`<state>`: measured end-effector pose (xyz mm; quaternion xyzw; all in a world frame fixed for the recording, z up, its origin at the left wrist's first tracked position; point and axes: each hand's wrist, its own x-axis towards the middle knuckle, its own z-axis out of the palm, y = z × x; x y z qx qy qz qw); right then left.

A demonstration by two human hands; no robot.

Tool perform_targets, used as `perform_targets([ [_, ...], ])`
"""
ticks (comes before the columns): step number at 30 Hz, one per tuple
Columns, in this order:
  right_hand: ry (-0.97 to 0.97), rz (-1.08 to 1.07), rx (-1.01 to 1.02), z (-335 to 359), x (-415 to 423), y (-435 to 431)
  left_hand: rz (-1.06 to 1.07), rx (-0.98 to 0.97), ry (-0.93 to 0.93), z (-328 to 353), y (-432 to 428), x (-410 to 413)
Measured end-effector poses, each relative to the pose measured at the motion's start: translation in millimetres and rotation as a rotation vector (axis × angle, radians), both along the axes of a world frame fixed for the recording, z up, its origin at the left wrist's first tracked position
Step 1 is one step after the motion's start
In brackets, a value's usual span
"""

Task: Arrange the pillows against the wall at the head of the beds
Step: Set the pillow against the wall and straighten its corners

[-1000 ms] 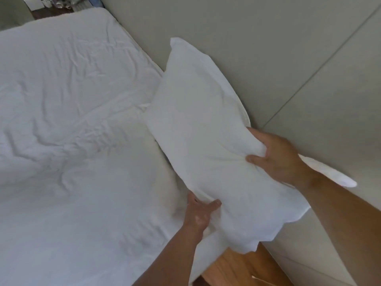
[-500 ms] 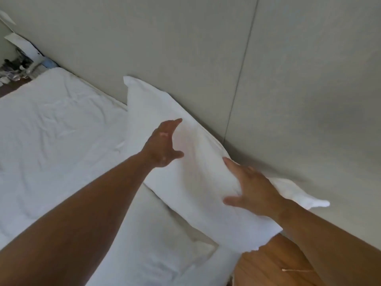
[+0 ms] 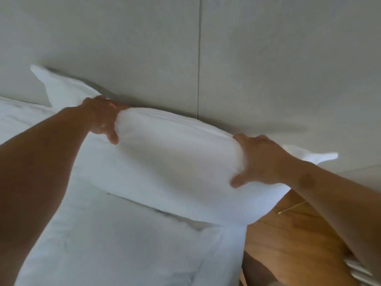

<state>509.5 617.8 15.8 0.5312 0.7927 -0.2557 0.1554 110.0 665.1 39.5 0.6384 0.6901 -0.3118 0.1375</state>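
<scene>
A white pillow [image 3: 175,162] stands on its long edge at the head of the bed [image 3: 123,250], leaning against the grey panelled wall [image 3: 206,58]. My left hand [image 3: 103,118] grips its top edge toward the left, fingers curled over the back and thumb in front. My right hand [image 3: 261,159] clamps the top edge toward the right end, thumb on the front face. The pillow's two upper corners stick out past my hands, and its right end overhangs the side of the bed.
White bedding covers the bed from the left down to the bottom. A wooden surface [image 3: 288,244] lies to the right of the bed, below my right forearm. A vertical seam [image 3: 199,58] runs down the wall panels.
My view has swung to face the wall. My left hand went from hovering open over the pillow to gripping its top edge. The pillow has been drawn upright against the wall.
</scene>
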Motion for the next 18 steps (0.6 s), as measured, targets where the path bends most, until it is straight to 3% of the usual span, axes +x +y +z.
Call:
perform_targets([
  [3,-0.109,0.008,0.030,1.8,2.9,4.8,-0.115,0.041,0.176,6.8,-9.6,-9.6],
  [6,-0.069,-0.063,0.091,8.3,9.8,8.0,-0.232,0.081,0.260,21.5,-14.6,-20.5],
  [10,-0.066,-0.035,0.200,22.4,16.5,13.2,-0.294,0.110,0.249,40.1,-14.0,-24.9],
  [18,-0.009,-0.052,0.384,33.1,14.3,30.0,-0.343,0.384,0.166,24.6,22.6,-57.2],
])
